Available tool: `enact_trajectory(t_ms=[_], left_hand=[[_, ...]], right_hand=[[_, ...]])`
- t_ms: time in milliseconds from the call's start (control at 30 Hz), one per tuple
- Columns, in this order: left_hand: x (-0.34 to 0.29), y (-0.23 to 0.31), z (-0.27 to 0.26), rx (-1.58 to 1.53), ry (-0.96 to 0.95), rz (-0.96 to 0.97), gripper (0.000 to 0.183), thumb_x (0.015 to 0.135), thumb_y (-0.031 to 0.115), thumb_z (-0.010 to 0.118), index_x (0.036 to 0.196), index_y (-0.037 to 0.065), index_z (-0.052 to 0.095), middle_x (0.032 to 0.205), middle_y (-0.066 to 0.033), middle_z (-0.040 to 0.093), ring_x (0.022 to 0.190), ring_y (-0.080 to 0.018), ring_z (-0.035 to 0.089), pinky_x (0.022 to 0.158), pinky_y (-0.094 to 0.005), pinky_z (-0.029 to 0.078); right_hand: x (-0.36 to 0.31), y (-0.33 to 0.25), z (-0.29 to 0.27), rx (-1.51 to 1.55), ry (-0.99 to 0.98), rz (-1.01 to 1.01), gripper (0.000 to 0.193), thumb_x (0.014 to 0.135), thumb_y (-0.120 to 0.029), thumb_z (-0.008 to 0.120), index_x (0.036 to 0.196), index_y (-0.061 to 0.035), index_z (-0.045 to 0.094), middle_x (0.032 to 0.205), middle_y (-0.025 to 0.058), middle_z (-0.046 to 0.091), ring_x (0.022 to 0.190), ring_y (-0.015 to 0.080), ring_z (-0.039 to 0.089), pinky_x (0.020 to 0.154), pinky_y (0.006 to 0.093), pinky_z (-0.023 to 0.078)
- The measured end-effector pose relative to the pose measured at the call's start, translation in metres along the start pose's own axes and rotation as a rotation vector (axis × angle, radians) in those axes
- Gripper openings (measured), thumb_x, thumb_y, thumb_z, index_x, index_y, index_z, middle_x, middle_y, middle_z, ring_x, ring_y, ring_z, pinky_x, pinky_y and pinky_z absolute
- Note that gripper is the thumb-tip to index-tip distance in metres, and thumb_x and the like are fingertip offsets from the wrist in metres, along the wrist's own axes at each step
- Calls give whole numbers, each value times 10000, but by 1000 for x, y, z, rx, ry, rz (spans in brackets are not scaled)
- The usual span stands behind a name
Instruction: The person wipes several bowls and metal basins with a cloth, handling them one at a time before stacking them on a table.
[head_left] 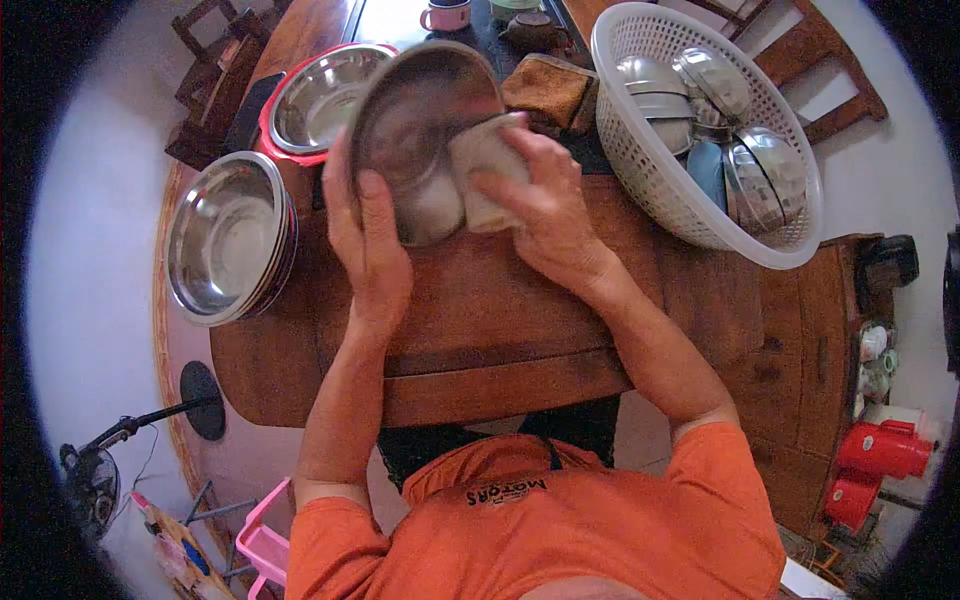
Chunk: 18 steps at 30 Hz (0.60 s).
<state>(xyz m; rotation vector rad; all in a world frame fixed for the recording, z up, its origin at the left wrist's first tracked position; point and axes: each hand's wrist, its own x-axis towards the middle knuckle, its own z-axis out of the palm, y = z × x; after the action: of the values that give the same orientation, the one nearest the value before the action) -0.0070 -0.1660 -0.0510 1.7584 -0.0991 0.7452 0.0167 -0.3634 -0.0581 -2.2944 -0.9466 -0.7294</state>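
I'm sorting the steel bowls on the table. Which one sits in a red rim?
The steel bowl with the red rim, at the table's far left. The stacked bowls nearer have none, and the left hand holds another.

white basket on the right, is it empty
No, the white basket holds several steel bowls and a blue item.

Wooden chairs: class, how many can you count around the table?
3 at least: two at the top left, one at the top right behind the white basket. The table may hide more.

Orange short-sleeved shirt (560, 530) with dark chest lettering, bare forearms
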Motion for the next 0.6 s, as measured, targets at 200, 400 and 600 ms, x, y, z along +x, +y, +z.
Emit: enact_trajectory(t_ms=[200, 400, 600], left_hand=[[6, 16, -3, -269, 125, -81, 449, 1010, 213, 415, 1369, -55, 396, 1310, -141, 499, 1193, -209, 467, 1027, -326, 348], [-5, 16, 4, -144, -108, 3, 390, 955, 182, 504, 1275, -41, 520, 1241, -155, 574, 1094, -239, 571, 940, -362, 449], [-13, 27, 15, -665, -258, -614, 421, 837, 120, 528, 1238, -4, 563, 1098, -89, 638, 960, -160, 599, 867, -283, 468]], right_hand=[[-6, 23, 17, 590, 243, 412, 416, 801, 10, 632, 1201, -98, 604, 1285, 171, 482, 1209, 308, 458, 1004, 388, 396], [-8, 25, -15, 1365, 283, 951, 325, 968, -187, 455, 1236, -20, 531, 1072, 98, 624, 953, 182, 618, 815, 312, 523], [-32, 27, -18, 1644, 204, 993, 349, 968, -208, 441, 1260, -26, 505, 1121, 117, 610, 984, 195, 613, 792, 320, 541]])
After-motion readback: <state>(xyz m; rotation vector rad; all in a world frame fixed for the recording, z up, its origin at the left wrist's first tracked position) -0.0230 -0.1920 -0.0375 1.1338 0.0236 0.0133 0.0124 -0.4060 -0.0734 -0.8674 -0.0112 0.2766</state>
